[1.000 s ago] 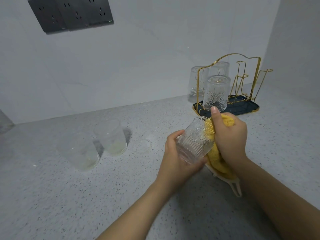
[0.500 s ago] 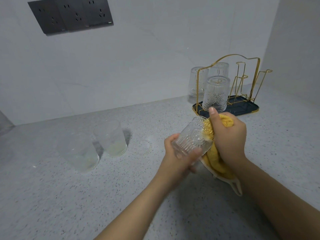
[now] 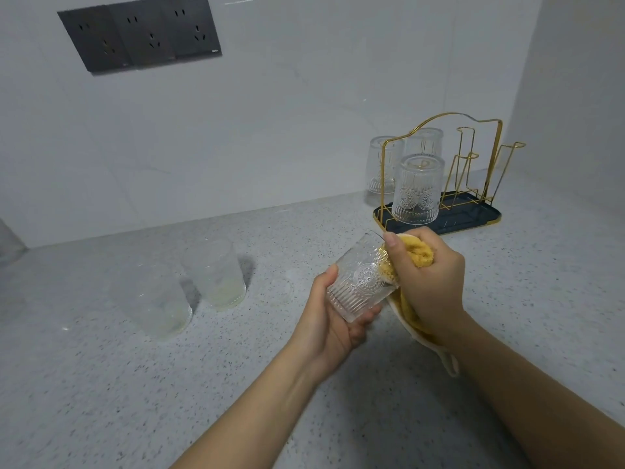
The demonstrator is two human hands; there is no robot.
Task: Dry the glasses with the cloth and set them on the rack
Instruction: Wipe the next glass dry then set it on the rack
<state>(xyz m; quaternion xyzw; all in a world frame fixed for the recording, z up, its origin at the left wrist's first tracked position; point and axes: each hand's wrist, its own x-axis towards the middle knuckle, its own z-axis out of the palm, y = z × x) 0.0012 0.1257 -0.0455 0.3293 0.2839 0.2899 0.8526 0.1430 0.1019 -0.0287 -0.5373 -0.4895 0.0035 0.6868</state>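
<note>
Glass (image 3: pixel 360 287) turned in left hand (image 3: pixel 333 324)'s grip; right hand (image 3: pixel 429 282) clutches cloth (image 3: pixel 417 253), apparently wiping inside; racking next.

We are looking down on a grey speckled countertop (image 3: pixel 101 401) that is running back to meet a white tiled wall (image 3: pixel 270 113). On that wall, up and to the left of the countertop's back edge, a dark grey panel of three sockets (image 3: pixel 138 37) is sitting slightly tilted in our view. A second white wall (image 3: pixel 575 96) is closing off the countertop on the right, making a corner with the first. At the far left edge, just where the countertop is meeting the wall, we are catching a sliver of something pale and translucent (image 3: pixel 8 242), too cropped to name.
</note>
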